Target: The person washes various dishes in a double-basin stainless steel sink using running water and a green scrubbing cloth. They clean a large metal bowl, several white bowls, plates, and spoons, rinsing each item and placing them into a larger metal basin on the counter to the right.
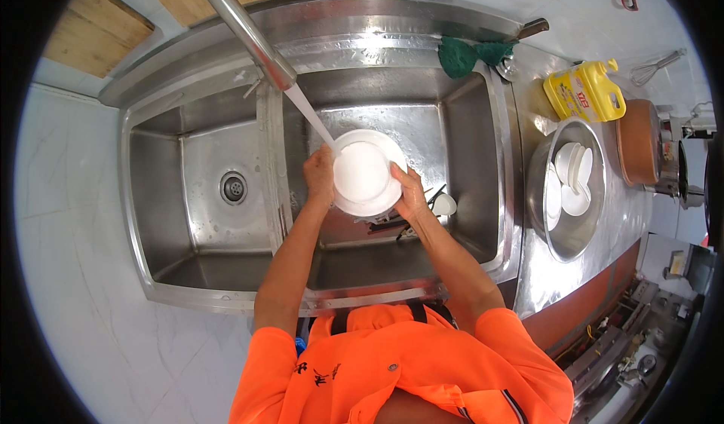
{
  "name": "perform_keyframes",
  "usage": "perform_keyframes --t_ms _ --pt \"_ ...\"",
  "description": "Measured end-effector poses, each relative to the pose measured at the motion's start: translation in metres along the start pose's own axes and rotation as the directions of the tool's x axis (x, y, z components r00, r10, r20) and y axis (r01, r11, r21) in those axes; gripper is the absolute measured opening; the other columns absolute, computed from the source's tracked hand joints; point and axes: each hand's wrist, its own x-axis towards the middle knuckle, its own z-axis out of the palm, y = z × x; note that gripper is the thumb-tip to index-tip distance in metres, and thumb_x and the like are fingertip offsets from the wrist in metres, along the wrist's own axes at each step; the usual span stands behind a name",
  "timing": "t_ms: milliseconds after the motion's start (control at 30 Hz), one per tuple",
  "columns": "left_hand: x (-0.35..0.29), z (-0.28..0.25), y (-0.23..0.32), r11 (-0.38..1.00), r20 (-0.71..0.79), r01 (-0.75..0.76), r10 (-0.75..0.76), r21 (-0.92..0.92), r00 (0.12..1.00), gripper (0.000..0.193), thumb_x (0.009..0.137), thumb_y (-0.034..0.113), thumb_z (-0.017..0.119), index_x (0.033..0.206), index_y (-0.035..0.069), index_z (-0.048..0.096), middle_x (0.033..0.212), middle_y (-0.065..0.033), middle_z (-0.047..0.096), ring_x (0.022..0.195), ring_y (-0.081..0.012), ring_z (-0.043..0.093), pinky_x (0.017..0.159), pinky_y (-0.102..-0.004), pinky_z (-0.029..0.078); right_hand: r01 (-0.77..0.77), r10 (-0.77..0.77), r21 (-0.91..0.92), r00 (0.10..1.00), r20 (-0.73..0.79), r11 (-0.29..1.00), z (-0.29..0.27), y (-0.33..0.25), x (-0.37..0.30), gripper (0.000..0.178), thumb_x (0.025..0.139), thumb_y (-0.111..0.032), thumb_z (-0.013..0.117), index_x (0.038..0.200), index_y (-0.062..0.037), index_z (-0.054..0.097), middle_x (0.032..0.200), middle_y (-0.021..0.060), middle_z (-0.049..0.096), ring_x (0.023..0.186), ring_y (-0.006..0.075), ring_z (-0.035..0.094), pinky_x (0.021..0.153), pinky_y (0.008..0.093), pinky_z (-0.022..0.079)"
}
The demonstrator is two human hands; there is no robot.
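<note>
Over the right-hand basin (471, 160) I hold a round white plate (366, 171) by its sides. My left hand (320, 175) is closed on its left rim. The fingers of my right hand (408, 192) grip the opposite rim, with the thumb on the upper face. Water from the faucet (256, 36) streams down onto the plate's upper left edge, close to my left fingers. Below, partly hidden by the plate and my right forearm, lie dark utensils, probably chopsticks, and a white spoon (444, 205) on the basin floor.
Left is a second basin (162, 198) with a drain (233, 188). On the right counter stand a steel bowl (573, 235) holding white dishes, a yellow jug (584, 92) and a brown pot (639, 141). A green cloth (460, 56) hangs over the basin's far right corner.
</note>
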Motion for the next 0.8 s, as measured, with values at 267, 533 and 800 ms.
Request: perform_keyframes --t_ms 267,533,800 --pt "0.002 0.035 0.016 0.929 0.077 0.356 -0.364 0.095 0.928 0.056 0.087 0.054 0.043 0.105 0.003 0.056 0.088 -0.0086 0.059 0.080 -0.0199 0.056 0.072 -0.0319 0.046 0.270 -0.257 -0.583 0.960 0.107 0.766 0.031 0.010 -0.009 0.025 0.084 -0.016 0.063 0.099 0.0040 0.061 0.086 0.0082 0.065 0.074 0.0126 0.059 0.064 0.0270 0.049" --pt "-0.024 0.020 0.029 0.822 0.436 0.453 -0.287 -0.346 0.853 0.037 0.085 0.016 0.057 0.116 -0.001 0.048 0.106 -0.0112 0.056 0.096 -0.0243 0.055 0.081 -0.0365 0.047 0.573 -0.260 -0.554 0.516 0.816 -0.604 0.021 0.012 -0.009 0.053 0.061 0.000 0.061 0.113 -0.0008 0.054 0.119 0.0183 0.053 0.107 0.0344 0.053 0.086 0.0408 0.045" --pt "-0.037 -0.008 -0.006 0.795 0.311 0.434 -0.322 -0.425 0.894 0.044 0.080 0.000 0.059 0.120 -0.005 0.044 0.114 -0.0155 0.054 0.104 -0.0282 0.054 0.090 -0.0403 0.045 0.516 -0.441 -0.827 0.703 0.558 -0.224 0.002 -0.036 -0.054 0.060 0.067 -0.005 0.060 0.125 -0.0020 0.045 0.134 0.0196 0.038 0.129 0.0316 0.029 0.103 0.0437 0.025"
